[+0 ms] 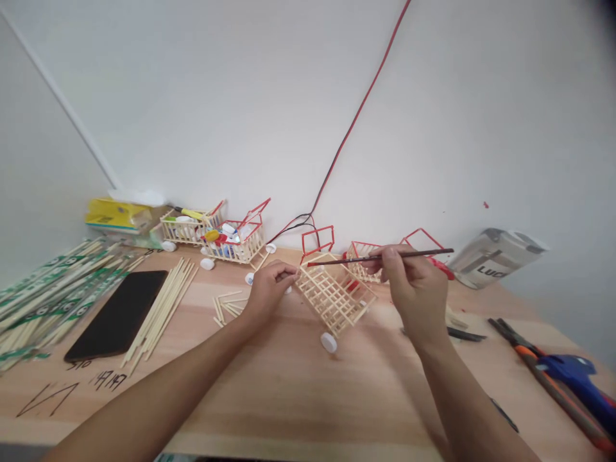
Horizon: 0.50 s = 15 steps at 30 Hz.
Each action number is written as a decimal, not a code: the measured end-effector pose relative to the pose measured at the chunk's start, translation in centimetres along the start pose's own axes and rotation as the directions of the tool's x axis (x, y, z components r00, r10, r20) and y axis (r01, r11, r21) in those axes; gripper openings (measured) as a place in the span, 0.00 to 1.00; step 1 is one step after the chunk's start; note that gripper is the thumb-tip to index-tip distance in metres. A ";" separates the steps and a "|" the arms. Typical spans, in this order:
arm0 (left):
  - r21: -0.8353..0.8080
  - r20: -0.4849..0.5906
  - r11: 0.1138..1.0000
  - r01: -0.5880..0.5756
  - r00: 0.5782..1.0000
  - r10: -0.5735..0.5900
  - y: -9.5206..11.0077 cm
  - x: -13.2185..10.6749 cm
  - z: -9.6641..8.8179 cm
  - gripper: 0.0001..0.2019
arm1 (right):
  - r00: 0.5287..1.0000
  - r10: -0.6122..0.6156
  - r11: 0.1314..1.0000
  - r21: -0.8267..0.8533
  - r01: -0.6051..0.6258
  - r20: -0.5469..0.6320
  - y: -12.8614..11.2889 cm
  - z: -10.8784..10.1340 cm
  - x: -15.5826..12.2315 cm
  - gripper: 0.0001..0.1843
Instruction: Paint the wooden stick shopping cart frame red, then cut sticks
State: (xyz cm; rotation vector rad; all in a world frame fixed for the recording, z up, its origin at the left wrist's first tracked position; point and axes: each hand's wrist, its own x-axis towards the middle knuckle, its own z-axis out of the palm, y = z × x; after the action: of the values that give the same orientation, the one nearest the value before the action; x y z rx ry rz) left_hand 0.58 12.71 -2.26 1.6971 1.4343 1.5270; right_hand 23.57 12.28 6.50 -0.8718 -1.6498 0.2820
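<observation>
My left hand [270, 287] pinches a small wooden cart [332, 296] at its upper left corner. The cart is a lattice of thin sticks, tilted, with a white round wheel [328, 342] at its lower end and a red-painted handle frame [317, 240] behind it. In my right hand [418, 292] is a thin paintbrush [409, 254], held nearly level. Its red tip reaches the cart's top edge close to my left fingers; I cannot tell whether it touches.
Two filled stick carts [235, 247] stand by the wall, left of another red-handled cart [366, 253]. A phone [118, 314], loose sticks [163, 308] and packaged chopsticks [52, 295] lie left. Right are a pouch [495, 260], cutters [543, 366] and a blue glue gun [572, 378].
</observation>
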 end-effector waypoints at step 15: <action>0.081 -0.007 0.997 -0.013 1.000 0.014 -0.5 -0.6 0.0 0.04 | 0.998 0.056 0.998 0.034 -0.057 0.039 1.6 1.2 0.1 0.15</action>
State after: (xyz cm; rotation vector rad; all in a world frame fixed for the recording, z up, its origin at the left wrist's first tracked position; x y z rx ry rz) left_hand 0.51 12.36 -2.95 1.7532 1.5105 1.5023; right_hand 23.10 13.74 5.29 -0.8927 -1.6529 0.3676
